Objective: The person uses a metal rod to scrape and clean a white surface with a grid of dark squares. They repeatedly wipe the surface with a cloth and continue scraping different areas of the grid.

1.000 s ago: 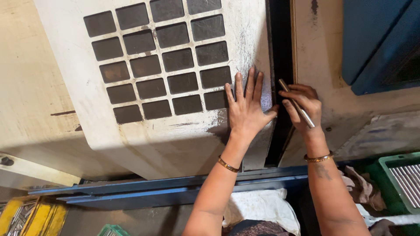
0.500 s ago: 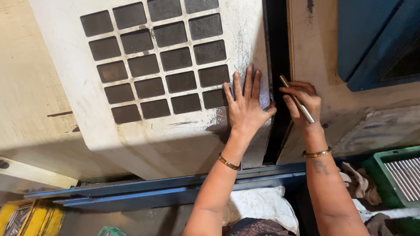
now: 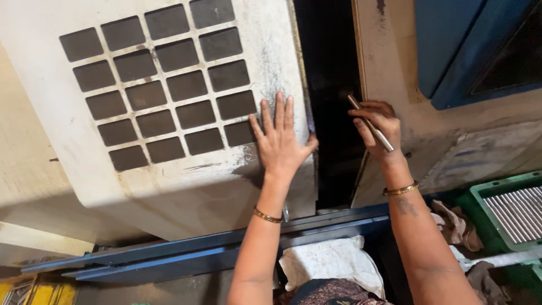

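Nearest, a white cloth (image 3: 333, 262) lies below both wrists, then the left hand (image 3: 280, 141) presses flat, fingers (image 3: 279, 110) spread wide, on the white sliding door (image 3: 169, 96) just beside its grid of dark squares, while the right hand (image 3: 377, 127) pinches a thin metal rod (image 3: 370, 123), angled up-left across its fingers, beside the dark gap (image 3: 333, 85).

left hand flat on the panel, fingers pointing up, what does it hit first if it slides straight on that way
The left hand would first cross the nearest dark square openings of the vent grid on the off-white sliding panel. It probably slides over them, since the panel looks flat, though depth is unclear.
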